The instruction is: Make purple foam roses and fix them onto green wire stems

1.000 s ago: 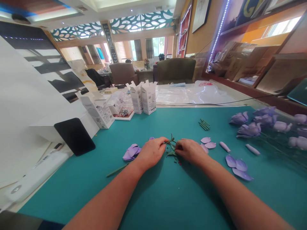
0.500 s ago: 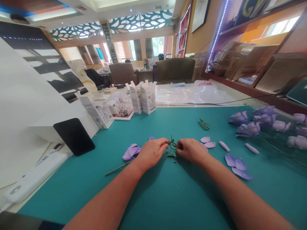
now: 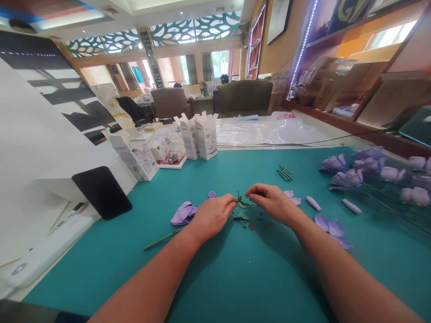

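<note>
My left hand pinches a green leafy flower piece, its pointed leaves spreading toward the right. Just right of it, my right hand has thumb and fingertips drawn together beside the leaf tips; whatever lies between them is too small to make out. Below the hands lie a loose green leaf and several tiny red bits. Purple petals rest left of my left hand, with a green stem running under that forearm. A small purple wheel-like part sits just behind the left hand.
On the green mat, short green rods, purple petals and purple bud pieces lie to the right. Assembled purple flowers fill the far right. White boxes and a black phone stand left.
My right hand has moved up and away from the green leafy piece, its fingers loosening. More red bits show on the mat. My left hand keeps its hold.
</note>
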Tool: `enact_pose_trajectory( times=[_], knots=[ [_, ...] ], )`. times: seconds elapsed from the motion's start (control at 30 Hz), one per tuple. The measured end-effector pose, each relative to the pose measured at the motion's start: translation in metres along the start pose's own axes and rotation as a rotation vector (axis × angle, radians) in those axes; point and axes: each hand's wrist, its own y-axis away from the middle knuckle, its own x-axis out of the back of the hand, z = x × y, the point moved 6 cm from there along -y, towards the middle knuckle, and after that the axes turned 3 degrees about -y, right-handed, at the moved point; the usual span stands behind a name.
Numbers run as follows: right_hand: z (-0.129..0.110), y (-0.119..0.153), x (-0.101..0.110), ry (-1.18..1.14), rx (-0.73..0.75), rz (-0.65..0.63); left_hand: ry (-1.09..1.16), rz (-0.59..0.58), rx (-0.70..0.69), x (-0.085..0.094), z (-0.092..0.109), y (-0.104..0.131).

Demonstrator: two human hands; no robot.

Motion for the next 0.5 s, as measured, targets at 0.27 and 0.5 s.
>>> enact_pose_trajectory(
  times=[0.27, 0.5],
  knots=[
    [-0.0055, 0.0009, -0.0009, -0.101, 0.009, 0.012, -0.007, 0.006, -0.024, -0.0043, -0.001, -0.0025],
    [-0.009, 0.0008, -0.0006, -0.076, 0.023, 0.042, -0.011, 0.006, -0.033, -0.004, 0.001, -0.0023]
  ],
)
